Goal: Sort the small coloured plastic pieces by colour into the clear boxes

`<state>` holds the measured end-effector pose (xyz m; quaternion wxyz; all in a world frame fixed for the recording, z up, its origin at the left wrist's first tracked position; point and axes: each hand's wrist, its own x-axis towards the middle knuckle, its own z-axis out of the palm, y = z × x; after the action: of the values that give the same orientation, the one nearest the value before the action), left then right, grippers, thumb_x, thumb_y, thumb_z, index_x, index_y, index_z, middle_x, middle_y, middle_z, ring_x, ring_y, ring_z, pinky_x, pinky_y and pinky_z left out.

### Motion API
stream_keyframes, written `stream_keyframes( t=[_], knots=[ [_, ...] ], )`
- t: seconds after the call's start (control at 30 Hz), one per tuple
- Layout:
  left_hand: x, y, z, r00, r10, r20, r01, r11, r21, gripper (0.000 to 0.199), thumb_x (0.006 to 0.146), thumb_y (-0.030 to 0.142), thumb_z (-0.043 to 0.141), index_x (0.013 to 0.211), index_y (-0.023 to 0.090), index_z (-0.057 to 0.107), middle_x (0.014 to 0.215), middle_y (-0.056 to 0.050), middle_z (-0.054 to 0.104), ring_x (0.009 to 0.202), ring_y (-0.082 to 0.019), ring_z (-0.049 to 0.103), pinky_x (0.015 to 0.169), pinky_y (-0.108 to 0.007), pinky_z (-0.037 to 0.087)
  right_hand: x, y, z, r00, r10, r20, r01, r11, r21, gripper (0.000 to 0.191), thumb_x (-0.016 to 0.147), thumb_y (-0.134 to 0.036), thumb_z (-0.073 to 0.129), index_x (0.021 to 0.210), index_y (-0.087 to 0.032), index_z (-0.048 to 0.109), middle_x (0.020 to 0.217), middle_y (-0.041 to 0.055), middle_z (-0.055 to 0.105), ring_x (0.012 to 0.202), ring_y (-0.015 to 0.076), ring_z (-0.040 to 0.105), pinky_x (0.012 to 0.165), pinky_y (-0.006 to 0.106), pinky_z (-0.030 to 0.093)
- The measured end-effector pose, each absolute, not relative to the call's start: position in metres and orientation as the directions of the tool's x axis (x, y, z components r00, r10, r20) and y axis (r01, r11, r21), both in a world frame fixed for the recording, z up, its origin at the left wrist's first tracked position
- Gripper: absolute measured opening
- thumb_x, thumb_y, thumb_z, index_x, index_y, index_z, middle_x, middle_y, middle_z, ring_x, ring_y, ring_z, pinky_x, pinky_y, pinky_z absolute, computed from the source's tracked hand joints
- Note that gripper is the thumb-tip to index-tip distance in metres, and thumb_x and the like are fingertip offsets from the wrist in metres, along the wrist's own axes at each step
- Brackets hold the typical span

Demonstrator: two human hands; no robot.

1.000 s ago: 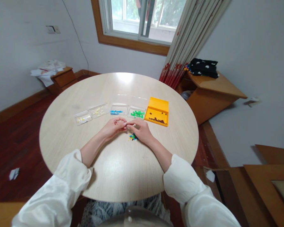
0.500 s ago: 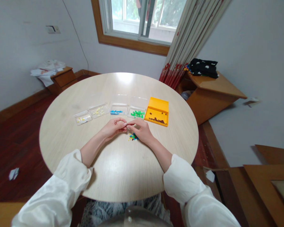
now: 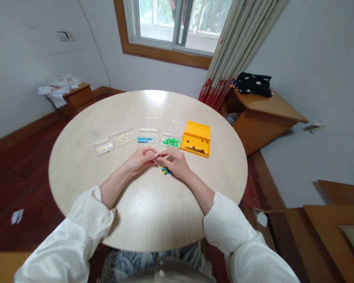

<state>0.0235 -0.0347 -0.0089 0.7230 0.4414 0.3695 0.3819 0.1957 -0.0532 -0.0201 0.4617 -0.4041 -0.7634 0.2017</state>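
Over the middle of the table, my left hand [image 3: 142, 159] and my right hand [image 3: 177, 162] meet at their fingertips. Both are closed in a pinch, thumb against fingers. Something tiny and dark seems to lie between the fingertips, too small to name. Just below my right hand is a small pile of mixed yellow, blue, green and brown pieces [image 3: 165, 171], partly hidden by that hand. Beyond the hands stand a clear box with green pieces [image 3: 171, 142], a clear box with blue pieces [image 3: 146, 139] and an open yellow case [image 3: 197, 129] with brown pieces.
Two more clear boxes stand to the left, one with pale yellow pieces [image 3: 124, 138], the other with yellow and white pieces [image 3: 104, 149]. All rest on a round wooden table [image 3: 141, 220]. A wooden cabinet [image 3: 253, 122] with black cloth stands behind right, near a curtain [image 3: 238, 35].
Almost nothing differs. Both hands keep the same pinch in the same place, with only a very slight shift of the fingertips.
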Motion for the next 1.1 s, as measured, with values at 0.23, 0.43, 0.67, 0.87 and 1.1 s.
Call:
stream_keyframes(
  t=[0.23, 0.43, 0.67, 0.87, 1.1],
  knots=[
    [0.024, -0.035, -0.009, 0.439, 0.874, -0.206, -0.213, 0.324, 0.922, 0.041, 0.052, 0.033, 0.086, 0.073, 0.013, 0.058, 0.061, 0.0, 0.062, 0.057, -0.008, 0.055, 0.061, -0.023, 0.045, 0.194, -0.056, -0.019, -0.264, 0.788, 0.556, 0.448, 0.611, -0.653, 0.007, 0.082, -0.024, 0.063, 0.083, -0.021, 0.069, 0.079, 0.0027, 0.07, 0.076, 0.0152, 0.06, 0.076, 0.032, 0.045],
    [0.025, -0.036, -0.005, 0.401, 0.888, -0.226, -0.229, 0.336, 0.914, 0.032, 0.058, 0.031, 0.083, 0.069, 0.012, 0.059, 0.063, -0.001, 0.061, 0.056, -0.008, 0.053, 0.06, -0.023, 0.045, 0.208, -0.047, -0.015, -0.142, 0.781, 0.608, 0.523, 0.58, -0.624, 0.012, 0.085, -0.026, 0.057, 0.082, -0.021, 0.068, 0.08, 0.0033, 0.069, 0.079, 0.0171, 0.059, 0.077, 0.033, 0.046],
    [0.025, -0.036, -0.002, 0.361, 0.91, -0.207, -0.23, 0.302, 0.925, 0.029, 0.063, 0.034, 0.078, 0.065, 0.012, 0.059, 0.058, 0.0, 0.056, 0.054, -0.007, 0.049, 0.057, -0.023, 0.041, 0.257, -0.029, -0.008, 0.306, 0.677, 0.67, 0.665, 0.351, -0.659, 0.013, 0.083, -0.027, 0.055, 0.082, -0.02, 0.066, 0.081, 0.0049, 0.067, 0.078, 0.0184, 0.056, 0.077, 0.035, 0.045],
    [0.027, -0.035, -0.005, 0.312, 0.932, -0.187, -0.177, 0.25, 0.952, 0.035, 0.057, 0.04, 0.079, 0.064, 0.013, 0.059, 0.056, 0.001, 0.054, 0.053, -0.008, 0.048, 0.056, -0.023, 0.039, 0.277, -0.023, -0.011, 0.397, 0.621, 0.676, 0.699, 0.273, -0.661, 0.016, 0.082, -0.025, 0.052, 0.081, -0.018, 0.066, 0.081, 0.0065, 0.067, 0.079, 0.0188, 0.056, 0.08, 0.036, 0.044],
    [0.029, -0.035, -0.009, 0.273, 0.961, -0.039, 0.078, 0.019, 0.997, 0.032, 0.063, 0.045, 0.071, 0.063, 0.015, 0.063, 0.055, 0.0, 0.054, 0.053, -0.011, 0.046, 0.055, -0.025, 0.035, 0.283, -0.021, -0.015, 0.417, 0.627, 0.658, 0.729, 0.201, -0.654, 0.021, 0.082, -0.023, 0.049, 0.087, -0.016, 0.068, 0.083, 0.0087, 0.067, 0.082, 0.0206, 0.055, 0.081, 0.037, 0.044]
  ],
)
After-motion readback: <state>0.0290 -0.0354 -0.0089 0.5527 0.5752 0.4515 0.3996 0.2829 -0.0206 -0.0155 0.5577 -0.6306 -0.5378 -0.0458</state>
